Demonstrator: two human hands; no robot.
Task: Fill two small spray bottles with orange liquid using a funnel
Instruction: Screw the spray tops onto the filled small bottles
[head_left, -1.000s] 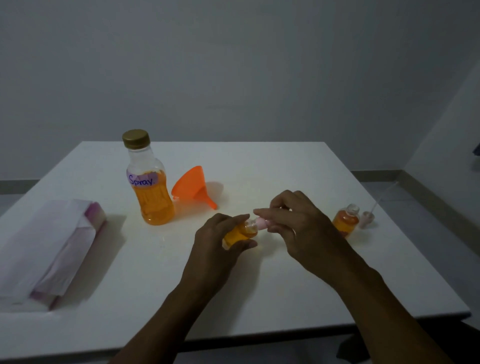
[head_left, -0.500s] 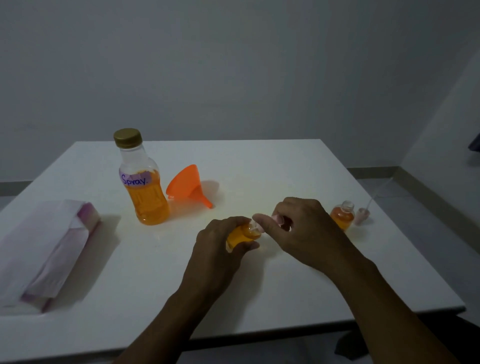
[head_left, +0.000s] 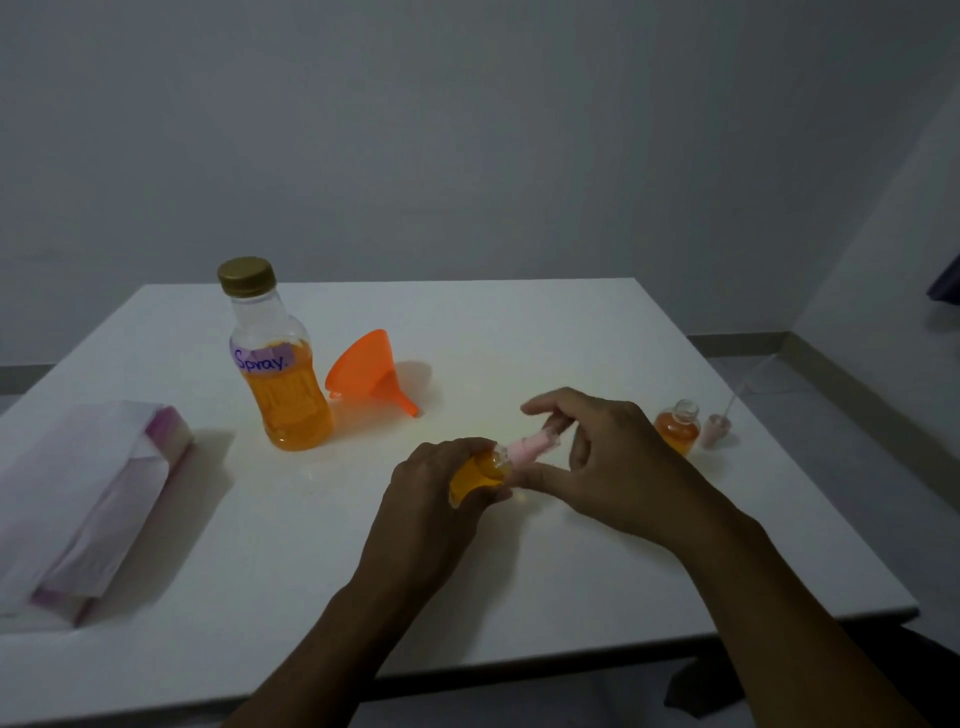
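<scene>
My left hand (head_left: 434, 486) grips a small spray bottle (head_left: 475, 475) full of orange liquid, held tilted above the table. My right hand (head_left: 608, 457) pinches its pink spray top (head_left: 527, 449) between thumb and fingers, the other fingers spread. A second small bottle (head_left: 677, 426) with orange liquid stands uncapped at the right, its pink spray top with tube (head_left: 719, 423) lying beside it. The large bottle (head_left: 275, 364) labelled "Spray", gold cap on, stands at the back left. An orange funnel (head_left: 371, 371) lies on its side next to it.
The white table (head_left: 519, 571) has its front edge close to me and its right edge just past the second small bottle. A white and purple tissue pack (head_left: 98, 499) lies at the left. Grey wall behind, floor at right.
My right hand's fingers have shifted around the pink spray top, now spread wider. The left hand still holds the small bottle. The view has tilted slightly.
</scene>
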